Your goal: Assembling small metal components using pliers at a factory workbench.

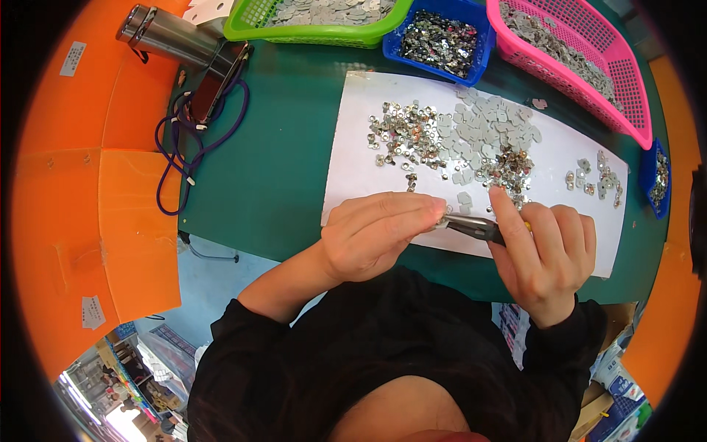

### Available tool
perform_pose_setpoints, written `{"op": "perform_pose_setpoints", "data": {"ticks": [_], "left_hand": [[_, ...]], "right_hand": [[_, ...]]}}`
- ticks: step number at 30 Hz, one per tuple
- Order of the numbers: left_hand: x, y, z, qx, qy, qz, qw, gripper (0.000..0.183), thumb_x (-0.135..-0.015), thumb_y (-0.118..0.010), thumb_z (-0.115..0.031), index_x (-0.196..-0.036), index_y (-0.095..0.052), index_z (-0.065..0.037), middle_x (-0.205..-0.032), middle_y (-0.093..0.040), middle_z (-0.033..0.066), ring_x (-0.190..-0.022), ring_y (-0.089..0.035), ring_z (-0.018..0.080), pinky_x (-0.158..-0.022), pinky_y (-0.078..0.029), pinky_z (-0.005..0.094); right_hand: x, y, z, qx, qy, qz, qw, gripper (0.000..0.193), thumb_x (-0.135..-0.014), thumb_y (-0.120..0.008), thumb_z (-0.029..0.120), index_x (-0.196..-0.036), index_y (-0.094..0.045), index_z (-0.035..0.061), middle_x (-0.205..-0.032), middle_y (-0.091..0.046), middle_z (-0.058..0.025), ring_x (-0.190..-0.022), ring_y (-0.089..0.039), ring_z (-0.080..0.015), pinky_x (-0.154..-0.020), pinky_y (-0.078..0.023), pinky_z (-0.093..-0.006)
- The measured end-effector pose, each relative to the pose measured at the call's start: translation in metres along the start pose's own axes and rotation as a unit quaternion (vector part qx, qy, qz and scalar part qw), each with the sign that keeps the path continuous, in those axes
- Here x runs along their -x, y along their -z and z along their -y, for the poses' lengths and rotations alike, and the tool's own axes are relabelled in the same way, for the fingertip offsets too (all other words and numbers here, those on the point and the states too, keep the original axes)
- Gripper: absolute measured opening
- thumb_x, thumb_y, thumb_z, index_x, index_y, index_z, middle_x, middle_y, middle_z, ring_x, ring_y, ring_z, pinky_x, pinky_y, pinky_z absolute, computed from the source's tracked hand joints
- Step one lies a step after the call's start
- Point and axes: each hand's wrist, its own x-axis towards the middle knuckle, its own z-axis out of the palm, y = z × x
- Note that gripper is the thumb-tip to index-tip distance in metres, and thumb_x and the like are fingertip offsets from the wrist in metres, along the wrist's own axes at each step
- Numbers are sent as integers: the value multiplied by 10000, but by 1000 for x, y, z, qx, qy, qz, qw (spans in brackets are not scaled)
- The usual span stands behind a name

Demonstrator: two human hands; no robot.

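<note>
My right hand (545,254) is wrapped round a pair of pliers (475,228) with metal jaws and dark handles, its index finger stretched along them. The jaws point left and meet the fingertips of my left hand (375,236). Those fingers pinch a small metal piece (442,220), mostly hidden by the fingertips. Beyond my hands, on a white sheet (342,169), lie a pile of shiny metal clips (409,132), a heap of flat grey plates (497,121) and a second shiny pile (508,169). Several plates with metal bits (605,177) lie apart at the right.
Along the green table's (287,147) far edge stand a green basket (317,34), a blue tray (434,66) and a pink basket (567,81), all holding metal parts. Another blue tray (658,180) sits at right. A steel flask (166,40) with a purple cord (180,173) lies at left.
</note>
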Motion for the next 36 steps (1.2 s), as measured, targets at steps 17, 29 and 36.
{"op": "perform_pose_setpoints", "data": {"ticks": [17, 29, 36], "left_hand": [[-5, 4, 17, -153, -146, 82, 974, 129, -718, -683, -52, -820, -626, 4, -877, -690, 131, -850, -699, 301, -723, -593, 374], [2, -2, 5, 4, -21, 22, 1000, 27, -795, -567, 41, -784, -590, 35, -652, -601, 109, -531, -595, 238, -527, -509, 279], [5, -20, -12, 141, 189, -94, 967, 152, -902, -526, 10, -767, -591, 34, -636, -626, 89, -512, -578, 135, -490, -444, 250]], "right_hand": [[-3, 1, -8, 3, 57, 30, 998, 540, -532, -726, 181, -1064, -719, 92, -814, -558, -12, -679, -483, -189, -583, -372, -324], [0, -14, 6, -140, -49, 29, 989, 529, -514, -759, 76, -1041, -716, 89, -811, -601, -30, -700, -543, -213, -612, -409, -335], [-5, -19, 14, -130, -103, -11, 986, 437, -554, -775, 17, -983, -718, 76, -750, -597, -54, -668, -545, -234, -586, -417, -324]]}}
